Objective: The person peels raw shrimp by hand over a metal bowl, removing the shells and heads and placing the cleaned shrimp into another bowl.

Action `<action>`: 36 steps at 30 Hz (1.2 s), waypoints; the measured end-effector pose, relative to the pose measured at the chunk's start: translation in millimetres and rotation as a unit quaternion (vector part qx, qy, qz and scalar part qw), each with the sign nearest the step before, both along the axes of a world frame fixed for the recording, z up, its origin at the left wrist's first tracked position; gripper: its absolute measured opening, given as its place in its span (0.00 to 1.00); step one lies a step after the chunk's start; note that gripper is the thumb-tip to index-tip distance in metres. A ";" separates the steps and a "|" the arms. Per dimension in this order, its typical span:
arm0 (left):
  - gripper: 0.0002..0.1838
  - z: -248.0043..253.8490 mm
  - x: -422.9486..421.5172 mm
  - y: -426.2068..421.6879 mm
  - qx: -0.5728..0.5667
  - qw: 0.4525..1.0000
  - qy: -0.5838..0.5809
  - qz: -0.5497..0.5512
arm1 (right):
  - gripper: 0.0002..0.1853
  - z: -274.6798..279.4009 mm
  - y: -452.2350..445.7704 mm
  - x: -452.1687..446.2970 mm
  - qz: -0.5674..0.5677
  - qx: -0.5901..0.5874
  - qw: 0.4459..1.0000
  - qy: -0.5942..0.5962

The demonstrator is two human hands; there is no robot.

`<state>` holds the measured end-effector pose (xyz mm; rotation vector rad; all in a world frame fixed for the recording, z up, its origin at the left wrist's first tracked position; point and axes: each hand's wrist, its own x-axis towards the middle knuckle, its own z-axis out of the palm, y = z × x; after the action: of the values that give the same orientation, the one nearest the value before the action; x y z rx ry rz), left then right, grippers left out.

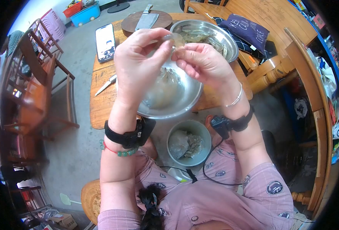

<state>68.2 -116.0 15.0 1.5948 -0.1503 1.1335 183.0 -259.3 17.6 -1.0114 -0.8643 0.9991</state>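
Observation:
A translucent greyish shrimp [177,40] is pinched between both my hands, held up above a metal bowl. My left hand [140,57] grips it with thumb and fingers, its palm turned inward. From the other side, my right hand [205,63] pinches it with bent fingers. Below them, the wide metal bowl [194,96] holds pale shrimp [163,90] in its middle, partly hidden by my left wrist. Behind my right hand, a second metal bowl [232,44] contains several grey-green shrimp [215,41].
A cleaver [147,20] lies on a round chopping board [128,23]. A phone [105,43] and small knife [106,85] lie on the wooden table [100,105]. Between my legs stands a bucket [173,153] with shells and a plastic bag. A wooden bench [280,23] is at right.

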 end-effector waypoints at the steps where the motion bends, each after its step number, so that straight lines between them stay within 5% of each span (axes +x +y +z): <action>1: 0.09 2.3 -3.3 0.6 0.001 1.000 0.000 0.001 | 0.12 1.7 -0.3 -5.1 -0.019 -0.017 0.999 -0.031; 3: 0.11 8.2 -12.1 2.7 -0.062 0.991 0.118 -0.025 | 0.14 6.6 -1.7 -11.6 -0.042 -0.039 0.995 -0.080; 5: 0.12 8.9 -12.7 3.6 -0.108 0.983 0.131 -0.073 | 0.17 8.7 1.5 -20.7 -0.157 0.003 0.972 -0.176; 9: 0.12 8.0 -12.0 5.9 -0.181 0.964 0.167 -0.099 | 0.16 13.5 1.2 -21.9 -0.156 0.006 0.964 -0.213; 21: 0.12 6.4 -11.3 7.6 -0.200 0.954 0.165 -0.150 | 0.13 7.0 5.0 -9.9 -0.230 0.042 0.969 -0.085; 27: 0.15 3.0 -8.9 10.7 -0.270 0.917 0.178 -0.235 | 0.11 11.3 -0.8 -2.7 -0.048 0.098 0.994 0.012; 36: 0.16 1.0 -8.2 11.6 -0.292 0.913 0.185 -0.216 | 0.15 5.9 8.2 -22.3 -0.108 0.108 0.980 -0.126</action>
<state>60.0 -104.4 16.0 1.1265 0.0833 0.4513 160.7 -251.1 23.5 -1.0315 -1.0227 0.5874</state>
